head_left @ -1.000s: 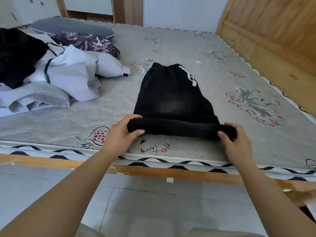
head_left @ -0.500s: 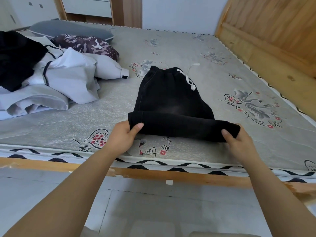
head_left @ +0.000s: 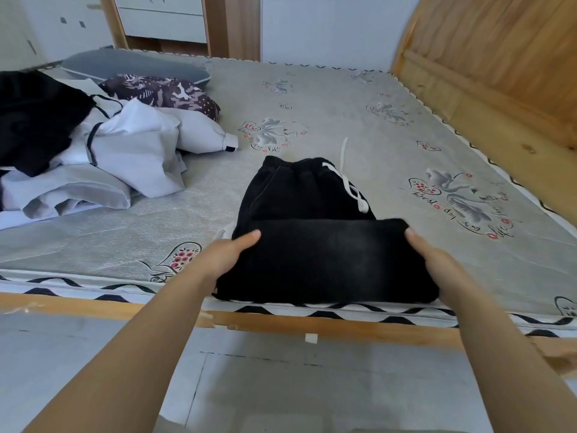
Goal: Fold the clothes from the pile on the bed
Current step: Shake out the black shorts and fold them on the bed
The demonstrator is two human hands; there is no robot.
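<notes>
Two folds deep already, by the look of it: black drawstring trousers lying near the front edge of the mattress, lower half doubled over into a thick band, waistband and white cord showing beyond it. Held at both ends of that band, left hand on the left side, right hand on the right, fingers narrow and pressed flat against the cloth, thumbs hidden beneath (so a true pinch or a mere push, cannot tell).

Step in hand, as judged: carrying the doubled part up over the waistband to close the last fold. Next move calls for both hands travelling forward together and level, laying the band squarely over the elastic top, tucking the loose cord inside, then smoothing flat.

Further out: to the left, the pile waiting, a white garment with dark trim, something black against it, a patterned piece behind. Wooden headboard at the right; pale floor below the bed frame.
</notes>
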